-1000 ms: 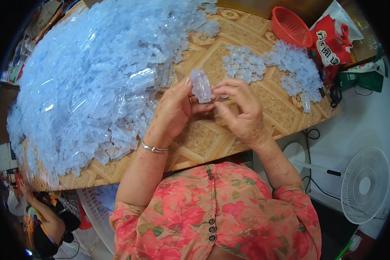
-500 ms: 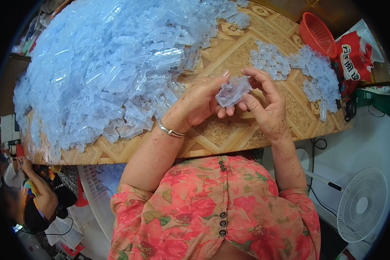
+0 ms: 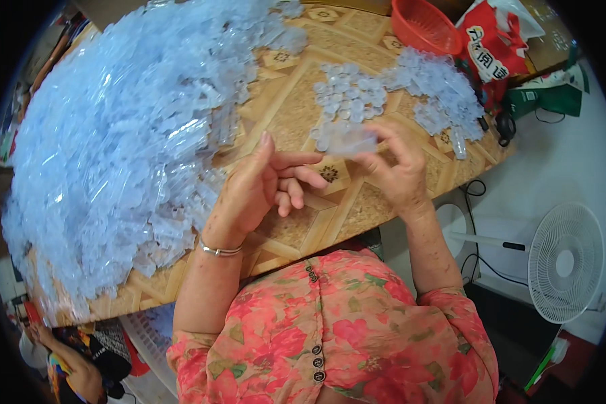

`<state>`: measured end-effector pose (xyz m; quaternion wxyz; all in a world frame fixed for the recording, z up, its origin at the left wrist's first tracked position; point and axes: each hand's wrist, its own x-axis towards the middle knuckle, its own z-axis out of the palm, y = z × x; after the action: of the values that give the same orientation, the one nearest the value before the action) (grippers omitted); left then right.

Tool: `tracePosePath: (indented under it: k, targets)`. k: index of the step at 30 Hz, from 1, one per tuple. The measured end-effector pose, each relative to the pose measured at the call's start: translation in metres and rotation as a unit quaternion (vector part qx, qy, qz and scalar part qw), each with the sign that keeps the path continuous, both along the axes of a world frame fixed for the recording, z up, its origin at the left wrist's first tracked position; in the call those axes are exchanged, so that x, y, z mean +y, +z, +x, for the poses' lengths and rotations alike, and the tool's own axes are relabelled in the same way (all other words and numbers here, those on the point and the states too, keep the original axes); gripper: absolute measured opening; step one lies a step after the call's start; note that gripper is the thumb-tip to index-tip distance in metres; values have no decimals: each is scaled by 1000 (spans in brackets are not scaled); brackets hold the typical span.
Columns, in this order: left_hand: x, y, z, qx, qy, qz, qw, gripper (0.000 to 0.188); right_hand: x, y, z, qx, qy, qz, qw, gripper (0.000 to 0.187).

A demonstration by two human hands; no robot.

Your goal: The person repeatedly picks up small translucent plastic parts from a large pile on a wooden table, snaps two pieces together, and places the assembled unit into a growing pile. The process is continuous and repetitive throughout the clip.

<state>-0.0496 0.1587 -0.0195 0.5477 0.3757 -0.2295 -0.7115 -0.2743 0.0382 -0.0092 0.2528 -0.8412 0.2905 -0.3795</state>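
Note:
A clear plastic piece (image 3: 351, 142), blurred by motion, is pinched between the thumb and fingers of my right hand (image 3: 398, 165). It is held above the table, near a group of small clear round discs (image 3: 349, 91). My left hand (image 3: 259, 180), with a silver bracelet at the wrist, holds nothing; its palm is turned up and its fingers are apart. Left of that hand rises a large heap of clear bluish plastic pieces (image 3: 114, 148). Beyond the right hand lies a smaller pile of clear plastic pieces (image 3: 444, 94).
The wood-patterned table (image 3: 283, 101) has a curved front edge. A red plastic basket (image 3: 424, 30) and a red bag (image 3: 491, 44) stand at the back right, with black scissors (image 3: 505, 126) near the edge. A white fan (image 3: 564, 262) is at right. Another person's arm (image 3: 74, 357) shows lower left.
Both hands held the clear plastic piece together before. Now the left hand has let go, and the right hand has carried the piece away from it. The whole view has shifted.

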Motion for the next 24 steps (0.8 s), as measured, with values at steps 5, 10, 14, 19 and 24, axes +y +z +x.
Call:
tracePosePath:
  k: [5, 10, 14, 19, 24]
  targets:
    - [-1, 1, -2, -58, 19, -26, 998, 72, -66, -10, -69, 62, -227, -90, 968, 36]
    - [-4, -3, 0, -68, 38, -33, 996, 64, -104, -17, -107, 127, -291, -174, 932, 36]
    - [-5, -1, 3, -80, 55, -21, 995, 59, -94, -12, -76, 129, -261, -212, 933, 35]
    - [-5, -13, 5, -28, 78, 6, 997, 45, -57, 8, -1, 90, -77, -129, 985, 31]
    - [-6, -17, 0, -17, 84, 9, 996, 52, 0, 38, 62, -21, 162, 148, 975, 29]
